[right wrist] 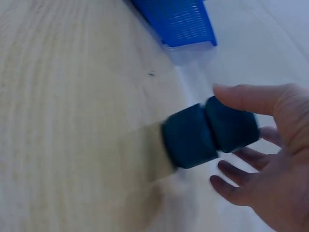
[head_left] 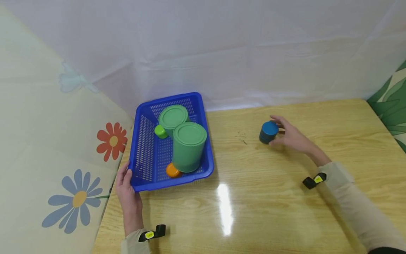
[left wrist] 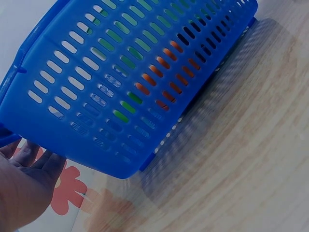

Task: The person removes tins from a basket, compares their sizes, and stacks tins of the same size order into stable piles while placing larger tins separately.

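A blue plastic basket (head_left: 171, 185) sits at the left of the table. My left hand (head_left: 126, 183) holds its near left corner by the rim; in the left wrist view its fingers (left wrist: 46, 162) reach under that rim. In the basket are two green lidded canisters (head_left: 189, 150), a small lime-green piece (head_left: 161, 131) and an orange piece (head_left: 173, 170). To the right, a small dark blue two-part cylinder (head_left: 269, 132) stands upright on the table. My right hand (head_left: 293, 137) is around its right side, fingers spread and thumb at the upper part; firm contact is unclear.
The wooden table (head_left: 263, 197) meets a white sheet (head_left: 253, 63) along its back edge. A flower-printed wall (head_left: 80, 148) borders the left side, close to the basket, and a leaf-printed panel (head_left: 391, 106) stands at the far right. Small dark marks (head_left: 242, 137) lie between basket and cylinder.
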The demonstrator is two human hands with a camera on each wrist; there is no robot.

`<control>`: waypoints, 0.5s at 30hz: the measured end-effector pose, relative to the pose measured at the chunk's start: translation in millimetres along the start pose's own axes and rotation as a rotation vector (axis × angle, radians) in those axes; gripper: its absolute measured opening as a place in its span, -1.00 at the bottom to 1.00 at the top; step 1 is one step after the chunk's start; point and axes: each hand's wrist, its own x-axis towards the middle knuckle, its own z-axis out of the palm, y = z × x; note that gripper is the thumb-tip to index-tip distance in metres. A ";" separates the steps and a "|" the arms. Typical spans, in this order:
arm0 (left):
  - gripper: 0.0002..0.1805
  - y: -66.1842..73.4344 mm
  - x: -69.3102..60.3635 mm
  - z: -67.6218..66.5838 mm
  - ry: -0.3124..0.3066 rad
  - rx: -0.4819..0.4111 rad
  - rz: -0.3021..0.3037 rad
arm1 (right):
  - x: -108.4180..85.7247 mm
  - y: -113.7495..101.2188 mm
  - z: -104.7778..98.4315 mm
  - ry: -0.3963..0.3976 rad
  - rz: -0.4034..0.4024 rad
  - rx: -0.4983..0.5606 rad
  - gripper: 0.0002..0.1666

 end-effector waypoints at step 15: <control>-0.56 0.1 -1.0 -0.3 -0.004 0.030 0.025 | -4.2 -58.5 -35.1 -0.012 -0.060 -0.015 0.22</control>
